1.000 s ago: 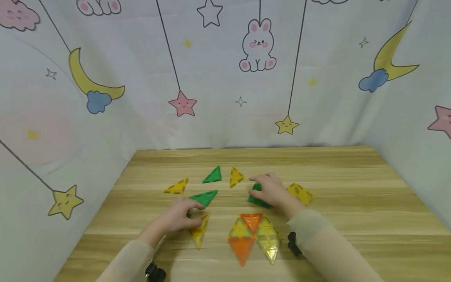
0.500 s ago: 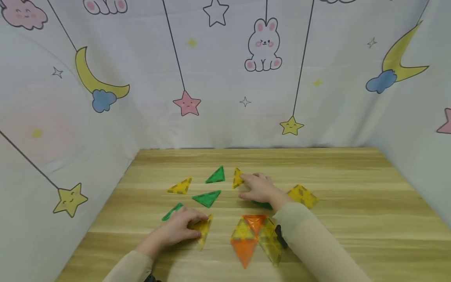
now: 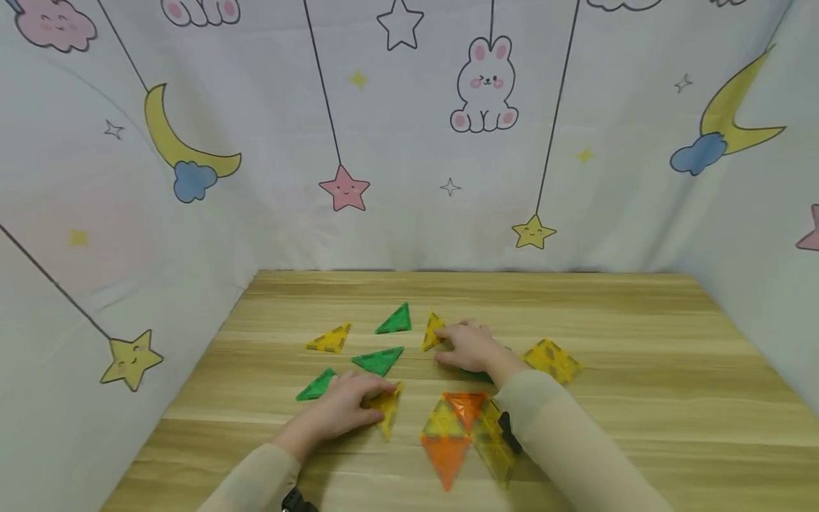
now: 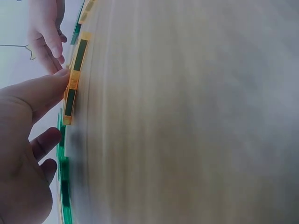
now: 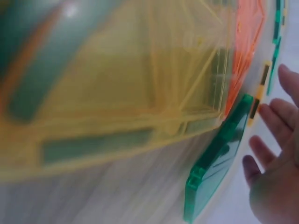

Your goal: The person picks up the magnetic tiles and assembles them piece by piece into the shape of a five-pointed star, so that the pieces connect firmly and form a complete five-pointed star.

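Our near triangle (image 3: 389, 410) has slid rightward, pinched by our left hand (image 3: 348, 404), while our right hand (image 3: 472, 345), fingers spread, touches the far triangle (image 3: 431, 333); overpushing could jar the pattern (image 3: 453, 448).

The left sleeve (image 3: 256, 478) and right sleeve (image 3: 576, 444) are pale cream; the left wrist camera (image 3: 297, 502) and right wrist camera (image 3: 508, 432) (both small), black.
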### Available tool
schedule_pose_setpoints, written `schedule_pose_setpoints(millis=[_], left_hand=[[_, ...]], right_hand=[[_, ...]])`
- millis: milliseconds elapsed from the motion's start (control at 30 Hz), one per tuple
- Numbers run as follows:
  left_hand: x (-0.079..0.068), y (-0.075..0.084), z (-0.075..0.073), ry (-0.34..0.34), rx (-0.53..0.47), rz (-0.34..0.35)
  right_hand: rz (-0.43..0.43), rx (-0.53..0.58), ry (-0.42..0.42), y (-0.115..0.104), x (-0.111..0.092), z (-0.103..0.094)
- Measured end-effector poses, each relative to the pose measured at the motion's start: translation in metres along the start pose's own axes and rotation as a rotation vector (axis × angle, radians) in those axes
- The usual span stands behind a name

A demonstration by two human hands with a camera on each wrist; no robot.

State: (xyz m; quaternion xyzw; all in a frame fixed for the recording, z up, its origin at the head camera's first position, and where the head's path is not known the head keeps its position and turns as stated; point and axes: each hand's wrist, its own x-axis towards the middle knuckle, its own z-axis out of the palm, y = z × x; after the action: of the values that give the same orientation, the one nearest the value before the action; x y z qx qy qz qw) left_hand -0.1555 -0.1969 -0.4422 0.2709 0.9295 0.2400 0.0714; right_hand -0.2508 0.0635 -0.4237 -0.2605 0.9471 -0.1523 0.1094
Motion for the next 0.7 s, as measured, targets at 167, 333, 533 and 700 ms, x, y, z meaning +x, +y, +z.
schedule_pose_setpoints(millis=[167,333,533,700], left_hand=[[0.009,0.003,0.004,0.010,0.048,0.015],[0.015,0.006,0.008,0.053,0.094,0.036],[0.025,0.014,0.011,0.108,0.120,0.029],[0.034,0.018,0.013,0.099,0.136,-0.015]], right_hand=[[-0.073,0.018,-0.035,-0.002,-0.009,-0.004],[-0.123,0.018,0.047,-0.005,-0.005,0.000],[-0.111,-0.054,0.092,-0.008,0.003,0.008],[-0.075,-0.112,0.062,-0.012,0.001,0.011]])
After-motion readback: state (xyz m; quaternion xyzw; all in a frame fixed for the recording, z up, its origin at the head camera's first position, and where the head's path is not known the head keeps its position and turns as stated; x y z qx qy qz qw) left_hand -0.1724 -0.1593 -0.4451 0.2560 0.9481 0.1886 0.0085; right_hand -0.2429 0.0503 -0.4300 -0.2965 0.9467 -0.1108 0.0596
